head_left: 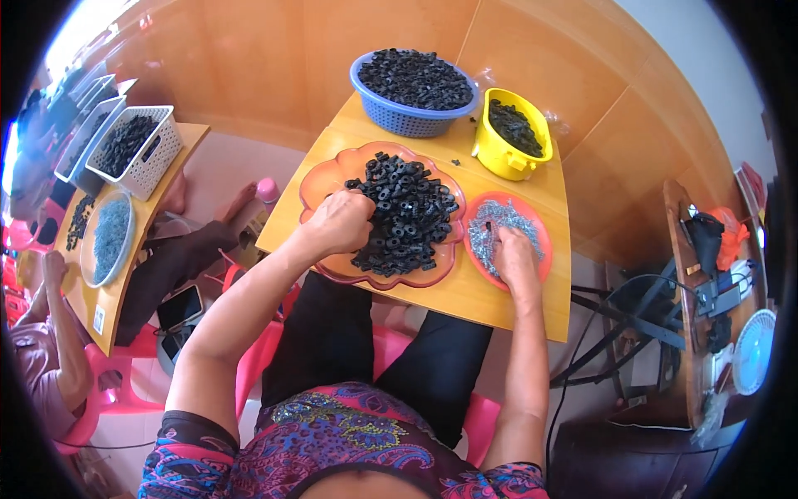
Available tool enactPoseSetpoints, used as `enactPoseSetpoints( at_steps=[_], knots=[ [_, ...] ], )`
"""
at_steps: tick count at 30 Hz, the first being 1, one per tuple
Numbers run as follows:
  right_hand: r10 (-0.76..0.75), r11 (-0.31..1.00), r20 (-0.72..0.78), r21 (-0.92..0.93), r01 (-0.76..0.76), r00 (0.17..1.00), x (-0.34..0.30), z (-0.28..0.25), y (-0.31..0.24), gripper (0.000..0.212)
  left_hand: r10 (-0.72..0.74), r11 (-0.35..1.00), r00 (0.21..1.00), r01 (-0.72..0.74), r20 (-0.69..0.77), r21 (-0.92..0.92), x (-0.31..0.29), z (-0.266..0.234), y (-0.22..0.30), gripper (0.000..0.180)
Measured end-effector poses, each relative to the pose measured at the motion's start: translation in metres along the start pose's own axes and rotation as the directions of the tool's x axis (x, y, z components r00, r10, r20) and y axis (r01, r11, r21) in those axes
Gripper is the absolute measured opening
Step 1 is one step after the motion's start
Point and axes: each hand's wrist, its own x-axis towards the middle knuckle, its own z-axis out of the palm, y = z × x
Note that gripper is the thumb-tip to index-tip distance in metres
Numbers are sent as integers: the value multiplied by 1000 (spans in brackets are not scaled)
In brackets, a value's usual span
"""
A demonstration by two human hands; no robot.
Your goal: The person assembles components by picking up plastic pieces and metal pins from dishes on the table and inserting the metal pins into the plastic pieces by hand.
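A flower-shaped orange tray [320, 179] on the small table carries a heap of small black plastic parts [407, 216], several of them with round holes. My left hand [342, 220] is at the heap's left side, its fingers curled closed; what they hold, if anything, is hidden. To the right, a round orange-red plate [544, 249] contains many small silvery screws or pins [503, 218]. Over this plate my right hand [515, 254] is closed, fingertips down among the metal pieces. A small dark bit shows by those fingertips, too small to name.
At the table's far side stand a blue basket [407, 123] and a yellow basket [504, 162], both filled with black parts. Left, a person's arm [62, 324] rests by another table with a white basket [162, 158]. A cluttered wooden stand [694, 333] is at right.
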Motion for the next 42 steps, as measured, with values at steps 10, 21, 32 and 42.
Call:
enactPoseSetpoints(
  at_steps=[10,21,32,42],
  knots=[
    [29,999,-20,46,-28,999,1,7,1,14,81,993,996,-78,32,-85,-12,2,7,10],
    [145,936,-61,332,-116,988,1,-7,27,17,-275,203,961,47,-11,-978,-70,-20,22,15],
    [101,475,90,871,-128,991,-3,-36,0,19,-226,-6,972,-64,-61,-998,-93,-14,17,21],
    [-163,436,59,900,18,985,-21,-66,-96,16,-84,-191,996,19,36,-981,-99,-9,30,20]
  ],
)
